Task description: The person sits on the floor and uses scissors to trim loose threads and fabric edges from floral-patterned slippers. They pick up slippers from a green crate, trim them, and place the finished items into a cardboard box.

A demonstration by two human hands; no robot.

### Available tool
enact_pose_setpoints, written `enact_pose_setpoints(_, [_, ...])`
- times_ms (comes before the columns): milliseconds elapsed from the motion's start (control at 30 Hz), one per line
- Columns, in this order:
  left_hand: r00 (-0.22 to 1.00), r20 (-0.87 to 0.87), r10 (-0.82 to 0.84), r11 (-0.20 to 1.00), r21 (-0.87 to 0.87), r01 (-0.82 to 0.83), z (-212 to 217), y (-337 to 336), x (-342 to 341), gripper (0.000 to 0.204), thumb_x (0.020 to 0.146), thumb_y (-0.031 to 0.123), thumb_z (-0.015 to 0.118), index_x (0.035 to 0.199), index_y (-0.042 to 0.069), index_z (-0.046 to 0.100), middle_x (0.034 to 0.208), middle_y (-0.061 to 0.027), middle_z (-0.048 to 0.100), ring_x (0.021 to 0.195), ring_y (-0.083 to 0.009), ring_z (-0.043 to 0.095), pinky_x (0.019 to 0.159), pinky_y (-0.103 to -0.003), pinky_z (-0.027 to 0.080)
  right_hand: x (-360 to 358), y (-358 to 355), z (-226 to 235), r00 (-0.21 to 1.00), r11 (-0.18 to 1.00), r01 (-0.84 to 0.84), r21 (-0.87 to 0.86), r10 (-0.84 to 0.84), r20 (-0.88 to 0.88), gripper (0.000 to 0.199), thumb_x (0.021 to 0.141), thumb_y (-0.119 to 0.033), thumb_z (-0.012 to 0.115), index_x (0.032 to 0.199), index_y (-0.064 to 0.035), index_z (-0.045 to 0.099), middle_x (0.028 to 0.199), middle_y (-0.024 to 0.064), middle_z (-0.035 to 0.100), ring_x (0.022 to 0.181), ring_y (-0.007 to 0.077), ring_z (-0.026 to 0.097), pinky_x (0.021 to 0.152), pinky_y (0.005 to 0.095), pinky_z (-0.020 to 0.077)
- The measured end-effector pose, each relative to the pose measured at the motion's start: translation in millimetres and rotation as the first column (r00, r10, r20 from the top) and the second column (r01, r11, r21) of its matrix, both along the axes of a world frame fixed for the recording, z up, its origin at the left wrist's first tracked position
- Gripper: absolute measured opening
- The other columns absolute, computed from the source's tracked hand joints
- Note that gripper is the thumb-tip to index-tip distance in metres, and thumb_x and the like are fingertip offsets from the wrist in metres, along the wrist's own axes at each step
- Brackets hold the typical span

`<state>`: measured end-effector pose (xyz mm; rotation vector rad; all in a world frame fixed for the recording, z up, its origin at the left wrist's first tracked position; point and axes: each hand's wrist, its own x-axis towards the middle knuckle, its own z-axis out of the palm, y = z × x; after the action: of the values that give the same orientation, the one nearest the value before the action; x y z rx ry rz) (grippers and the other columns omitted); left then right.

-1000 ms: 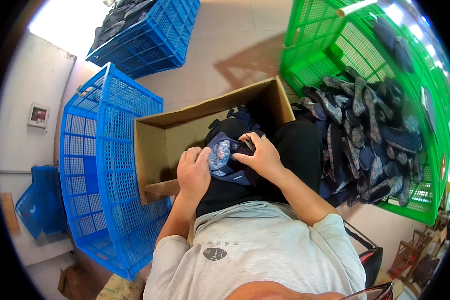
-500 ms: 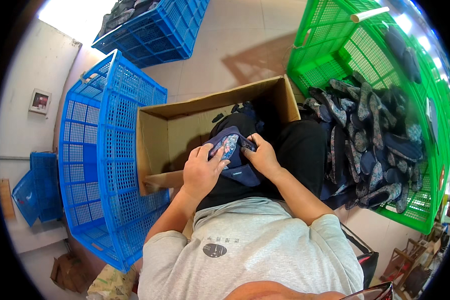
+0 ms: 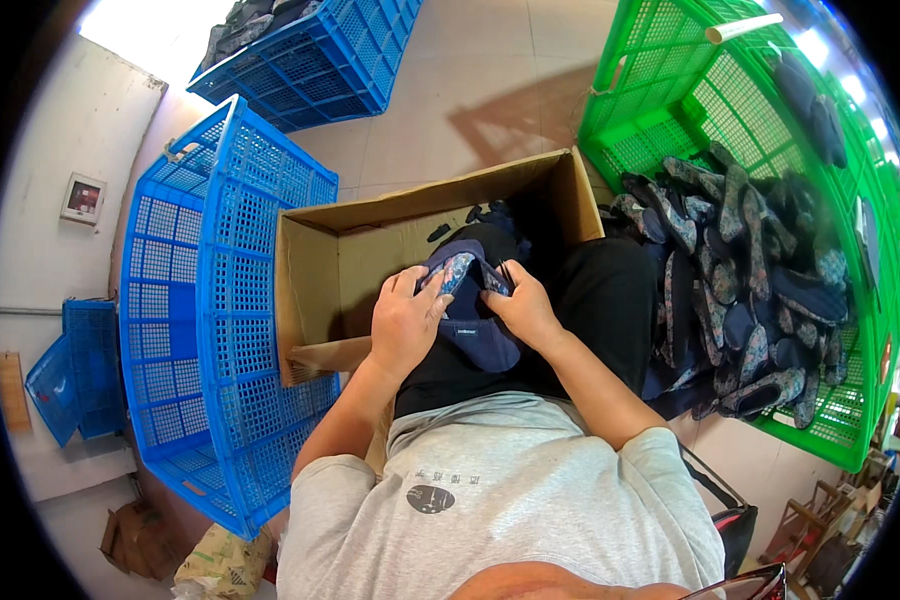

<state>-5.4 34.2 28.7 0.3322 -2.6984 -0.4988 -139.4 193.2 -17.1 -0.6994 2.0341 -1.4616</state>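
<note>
A navy cloth slipper [image 3: 480, 345] with a floral lining lies over my lap, its rounded toe toward my body. My left hand [image 3: 406, 318] pinches the left edge of its opening, fingers on the patterned lining. On the opposite edge, my right hand [image 3: 523, 303] is closed with thumb and fingers on the cloth. Between them the opening is spread apart. Beyond the slipper an open cardboard box [image 3: 315, 265] stands in front of me, with several small dark pieces [image 3: 485, 214] inside.
To the right, a green plastic crate [image 3: 660, 70] lies beside a heap of floral and navy slippers [image 3: 735, 270]. A blue crate [image 3: 215, 300] stands on its side at the left. Another blue crate [image 3: 345, 75] with dark items is at the far left.
The slipper's toe has shifted slightly right and its opening is spread wider, showing more of the dark inside. Both hands keep hold of its edges.
</note>
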Motion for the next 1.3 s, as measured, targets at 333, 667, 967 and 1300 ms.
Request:
enact_pose_setpoints(333, [0.986, -0.156, -0.055, 0.998, 0.011, 0.058, 16, 17, -17, 0.031, 0.077, 0.004, 0.073, 0.107, 0.003, 0.066, 0.106, -0.0143, 0.064, 0.097, -0.0338, 0.061, 0.086, -0.042, 0.050, 3, 4, 8, 0.987, 0.996, -0.052, -0.078, 0.063, 0.149, 0.026, 0.094, -0.025, 0.065, 0.086, -0.0010, 0.059, 0.070, 0.0146, 0.063, 0.064, 0.0288, 0.061, 0.061, 0.0371, 0.0467])
enact_pose_setpoints(667, [0.998, -0.057, 0.012, 0.826, 0.563, 0.022, 11, -2, -16, 0.017, 0.076, -0.002, 0.070, 0.092, 0.003, 0.068, 0.092, -0.0097, 0.068, 0.085, -0.0254, 0.066, 0.078, -0.031, 0.051, 7, 11, -9, 0.999, 0.997, -0.019, 0.081, 0.016, 0.042, 0.027, 0.092, -0.027, 0.062, 0.080, -0.0028, 0.061, 0.069, 0.0118, 0.066, 0.064, 0.0258, 0.066, 0.061, 0.0375, 0.0483])
enact_pose_setpoints(967, [0.995, -0.094, -0.047, 0.974, 0.215, 0.066, 14, 0, -29, 0.017, 0.077, 0.006, 0.074, 0.093, 0.006, 0.070, 0.091, -0.0089, 0.067, 0.086, -0.0288, 0.066, 0.076, -0.036, 0.053, 0, 8, -7, 0.996, 1.000, 0.005, 0.012, -0.006, 0.094, 0.023, 0.090, -0.025, 0.065, 0.086, -0.0027, 0.060, 0.071, 0.0112, 0.066, 0.063, 0.0234, 0.063, 0.060, 0.0351, 0.0481])
enact_pose_setpoints(1300, [0.992, -0.118, -0.043, 0.998, -0.051, 0.038, 22, 18, -39, 0.010, 0.078, 0.005, 0.071, 0.088, 0.006, 0.068, 0.088, -0.0094, 0.062, 0.087, -0.0294, 0.063, 0.075, -0.039, 0.052, 8, 9, 21, 0.954, 0.983, 0.115, -0.145, -0.150, -0.259, 0.020, 0.082, -0.010, 0.068, 0.100, -0.0086, 0.062, 0.088, 0.0095, 0.067, 0.082, 0.0269, 0.062, 0.072, 0.0366, 0.0493])
